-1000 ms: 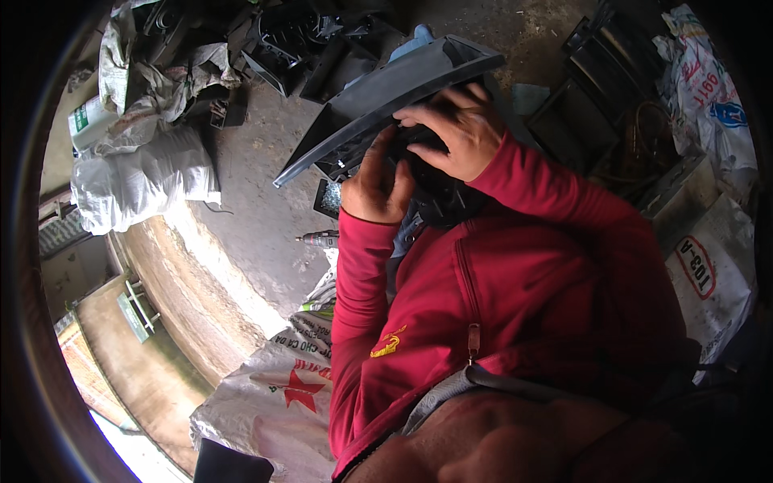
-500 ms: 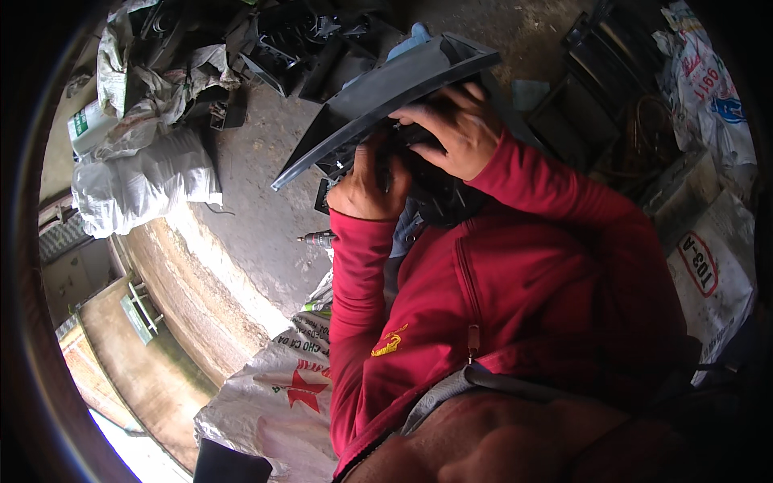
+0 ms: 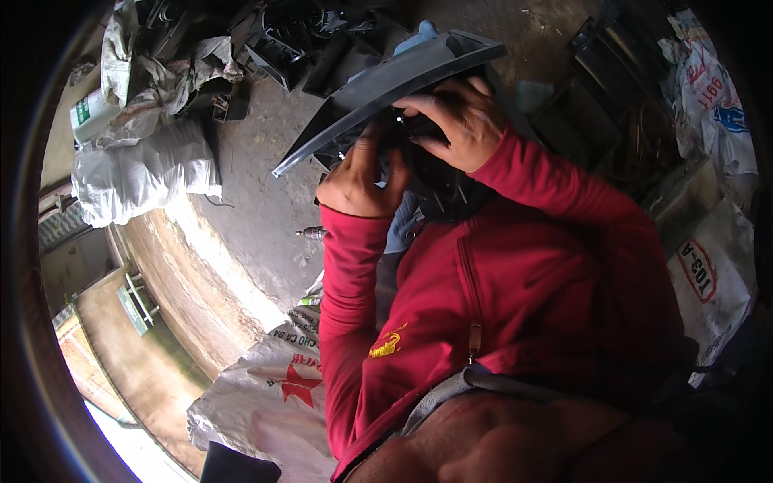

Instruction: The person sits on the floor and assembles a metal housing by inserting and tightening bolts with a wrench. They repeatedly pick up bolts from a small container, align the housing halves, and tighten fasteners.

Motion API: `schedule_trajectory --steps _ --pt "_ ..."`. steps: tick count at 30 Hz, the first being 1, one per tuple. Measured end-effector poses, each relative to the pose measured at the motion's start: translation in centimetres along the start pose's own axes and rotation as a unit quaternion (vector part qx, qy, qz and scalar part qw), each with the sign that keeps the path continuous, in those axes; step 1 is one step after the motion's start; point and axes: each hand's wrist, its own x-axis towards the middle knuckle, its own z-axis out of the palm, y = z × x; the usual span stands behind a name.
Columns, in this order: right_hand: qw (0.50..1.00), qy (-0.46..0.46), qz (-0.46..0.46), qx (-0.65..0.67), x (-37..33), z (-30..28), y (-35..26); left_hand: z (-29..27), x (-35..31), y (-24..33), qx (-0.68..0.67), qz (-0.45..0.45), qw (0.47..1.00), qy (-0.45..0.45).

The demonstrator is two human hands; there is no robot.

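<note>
Tilted over the floor [image 3: 262, 157], the black panel [image 3: 390, 83] looks light, stiff and slick; I'd hold its long rim. My left hand [image 3: 357, 183] and right hand [image 3: 460, 125] work at its near side; whether their grip is closed, I can't tell.

Area type: workshop.
Grey floor [image 3: 262, 161] is extending right of the white wrapped bundle [image 3: 145, 173]; black parts [image 3: 294, 40] are lying heaped to its upper right, and a partly hidden tool [image 3: 312, 233] and a white sack [image 3: 262, 402] are resting to its lower right.
</note>
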Motion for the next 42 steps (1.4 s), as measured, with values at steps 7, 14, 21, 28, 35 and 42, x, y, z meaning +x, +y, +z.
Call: schedule_trajectory --steps 7,14,21,28,35,42 --pt "1.000 -0.004 -0.007 0.003 0.2 0.0 0.0 0.1 -0.2 -1.3 0.040 0.030 0.999 -0.014" --pt "0.999 -0.029 -0.015 -0.028 0.1 -0.4 -0.3 -2.0 -1.5 -1.8 0.040 -0.097 0.994 -0.037" --pt "0.996 -0.058 -0.063 -0.028 0.9 -1.1 -1.1 -0.5 -10.2 -3.9 -0.066 -0.129 0.953 -0.267" --pt "0.995 -0.037 -0.086 -0.022 0.9 -1.4 -0.7 3.0 -12.0 -2.3 0.036 -0.130 0.961 -0.243" --pt "0.995 -0.072 -0.066 0.004 0.5 -2.0 -1.6 5.3 -13.0 -3.3 0.050 -0.058 0.981 -0.179" --pt "0.997 -0.062 -0.037 -0.011 0.5 -2.0 -1.5 -1.3 -12.8 -4.1 -0.241 -0.090 0.941 -0.219"
